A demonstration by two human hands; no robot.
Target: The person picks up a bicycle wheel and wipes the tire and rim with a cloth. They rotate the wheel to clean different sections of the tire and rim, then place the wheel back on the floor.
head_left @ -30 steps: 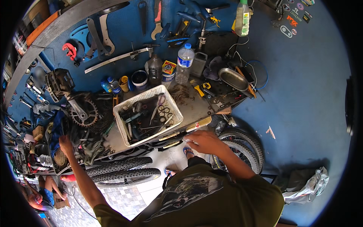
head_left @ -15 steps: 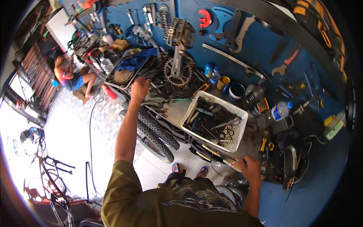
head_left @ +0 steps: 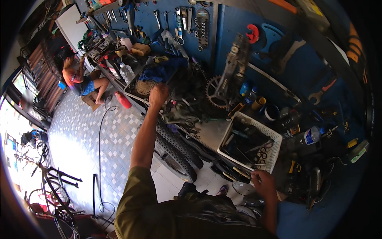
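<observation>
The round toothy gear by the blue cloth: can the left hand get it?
Probably yes: the left hand is right beside the round gear, whose top is mostly uncovered. The blue cloth lies beyond it, seemingly not in the way.

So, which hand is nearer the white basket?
Right: the right hand is beside the white basket; the left hand is well left of it, by a gear cassette.

Just above my left hand, the cloth is blue; just left of it, the cassette is golden brown. Farther left, the cylinder is red, the floor patterned in grey and white squares. Below, my sleeve is olive green. Above my right hand, the basket is white; far beyond, the wall panel is blue, the C-shaped tool red.
</observation>
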